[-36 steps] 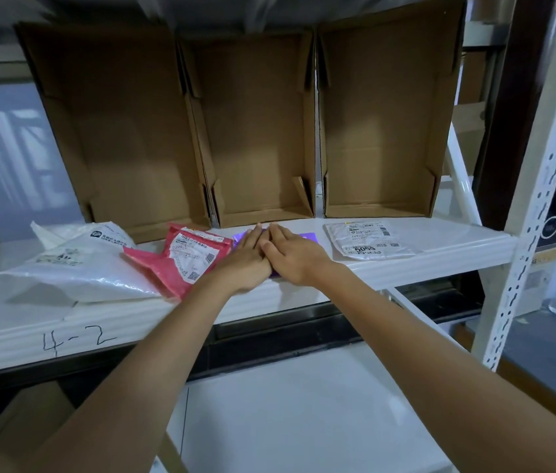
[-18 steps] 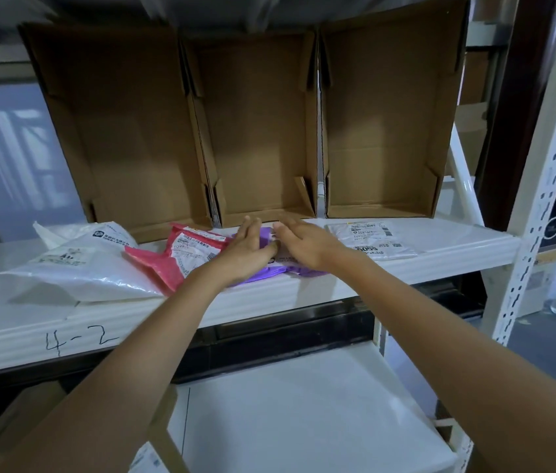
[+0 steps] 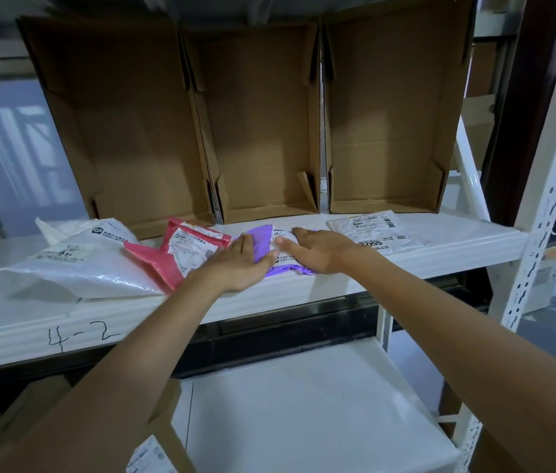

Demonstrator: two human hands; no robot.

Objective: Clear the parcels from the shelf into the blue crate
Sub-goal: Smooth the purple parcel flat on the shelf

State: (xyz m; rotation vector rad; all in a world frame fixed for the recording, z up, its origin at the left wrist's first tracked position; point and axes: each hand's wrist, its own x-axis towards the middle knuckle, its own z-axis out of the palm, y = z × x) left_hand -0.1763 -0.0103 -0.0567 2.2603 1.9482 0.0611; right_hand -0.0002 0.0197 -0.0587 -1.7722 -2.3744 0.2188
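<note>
Resting on the white shelf (image 3: 304, 285), the purple parcel (image 3: 263, 245) lies between both hands. Left hand (image 3: 235, 264) and right hand (image 3: 321, 250) press it with fingers nearly straight, flat on top. Pink parcel (image 3: 181, 252) lies just left.

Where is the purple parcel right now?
In the head view, the purple parcel lies mid-shelf near the front edge, between the pink parcel and the flat white parcel, under both the left hand and right hand.
</note>
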